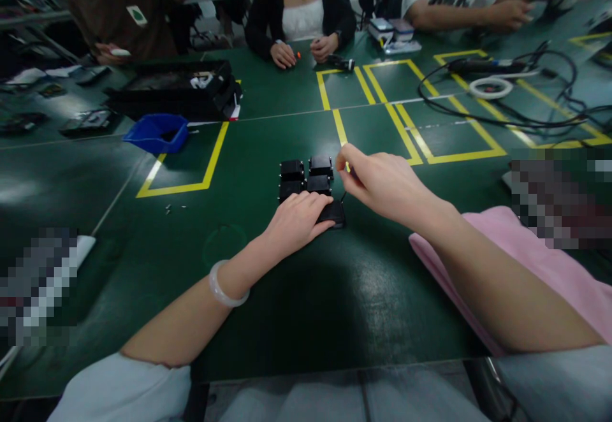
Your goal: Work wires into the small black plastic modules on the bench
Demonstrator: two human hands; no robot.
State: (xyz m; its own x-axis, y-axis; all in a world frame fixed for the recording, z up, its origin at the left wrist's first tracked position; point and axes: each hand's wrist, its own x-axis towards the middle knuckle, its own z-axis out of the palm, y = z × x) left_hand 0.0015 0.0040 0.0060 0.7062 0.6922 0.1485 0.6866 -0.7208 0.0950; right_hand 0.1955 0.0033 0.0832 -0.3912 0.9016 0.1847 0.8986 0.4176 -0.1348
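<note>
Several small black box-shaped parts (306, 176) stand in a tight cluster on the green table (268, 294). My left hand (297, 218), with a pale bangle on its wrist, lies over another black part (333, 213) at the near side of the cluster, fingers curled on it. My right hand (380, 183) hovers just right of the cluster, fingers pinched on a thin dark tool whose tip points down towards that part; what the tool is I cannot make out.
A blue bin (157, 132) and a black tray (176, 87) stand at the back left. Yellow tape outlines (411, 109) mark the table. Cables and a white ring (490, 87) lie at the back right. Three other people sit across the table. Tiny loose bits (174, 207) lie at left.
</note>
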